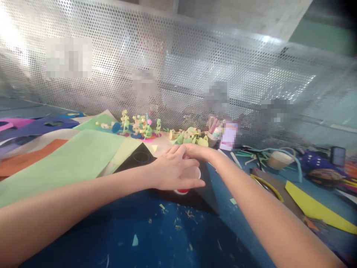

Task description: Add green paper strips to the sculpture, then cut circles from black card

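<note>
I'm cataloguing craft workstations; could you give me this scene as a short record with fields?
Left hand: covering most of a round object, red and white where it shows
Right hand: just beyond the left hand, partly hidden by it
Beneath: black sheet on blue tabletop
Left side: pale green sheet, orange sheet
Far side: small multicoloured figures, perforated screen behind
Right side: yellow sheet

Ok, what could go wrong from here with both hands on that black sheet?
The black sheet might shift or crease if the left hand and right hand bear down unevenly.

The red-and-white object is largely hidden under the left hand, so a misplacement could go unnoticed.

Small paper figures stand just beyond the hands; a forward slip could knock them over.
</note>
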The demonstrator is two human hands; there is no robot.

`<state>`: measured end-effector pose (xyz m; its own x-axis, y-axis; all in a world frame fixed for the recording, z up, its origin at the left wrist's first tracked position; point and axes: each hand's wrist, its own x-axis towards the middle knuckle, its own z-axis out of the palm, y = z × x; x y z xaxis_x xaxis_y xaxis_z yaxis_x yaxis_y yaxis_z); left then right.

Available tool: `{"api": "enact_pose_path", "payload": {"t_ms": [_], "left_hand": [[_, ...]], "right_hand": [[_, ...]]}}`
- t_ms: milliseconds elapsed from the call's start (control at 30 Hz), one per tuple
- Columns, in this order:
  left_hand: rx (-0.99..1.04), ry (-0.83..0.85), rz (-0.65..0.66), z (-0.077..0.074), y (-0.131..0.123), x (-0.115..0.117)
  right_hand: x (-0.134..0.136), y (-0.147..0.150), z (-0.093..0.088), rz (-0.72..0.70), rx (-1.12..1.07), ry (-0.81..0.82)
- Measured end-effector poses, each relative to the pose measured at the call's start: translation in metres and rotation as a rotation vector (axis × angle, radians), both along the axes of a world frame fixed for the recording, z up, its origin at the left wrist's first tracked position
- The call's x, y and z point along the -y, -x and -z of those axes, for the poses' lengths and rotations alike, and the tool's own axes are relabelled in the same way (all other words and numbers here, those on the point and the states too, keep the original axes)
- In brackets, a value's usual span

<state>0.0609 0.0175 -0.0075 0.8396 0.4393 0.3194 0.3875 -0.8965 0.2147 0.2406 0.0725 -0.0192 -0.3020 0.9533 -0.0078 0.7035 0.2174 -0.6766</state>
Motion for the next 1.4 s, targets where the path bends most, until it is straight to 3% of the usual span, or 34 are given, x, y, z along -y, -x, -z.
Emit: {"api": "enact_pose_path", "payload": {"t_ms": [133, 467, 800, 1033, 1267, 1400], "left_hand": [[-0.016, -0.043, -0.010, 0.000, -0.002, 0.000], [-0.006, -0.081, -0.015, 0.000, -0.002, 0.002], [0.001, -0.056, -0.004, -0.002, -0.005, 0.002], [-0.011, -0.038, -0.017, -0.004, -0.005, 0.004], [0.032, -0.012, -0.014, -0.004, -0.006, 0.003], [0.188, 0.077, -0.034, -0.018, -0.002, -0.010]], "right_hand": [[0.017, -0.012, 0.000, 0.046, 0.051, 0.021], [0.080, -0.023, 0.013, 0.285, 0.032, -0.315], [0.139, -0.010, 0.015, 0.466, 0.131, -0.511], [0.148, -0.009, 0.015, 0.469, 0.109, -0.516], [0.135, -0.032, 0.020, 0.656, -0.313, -0.506], [0.124, -0.057, 0.029, 0.686, -0.454, -0.471]]}}
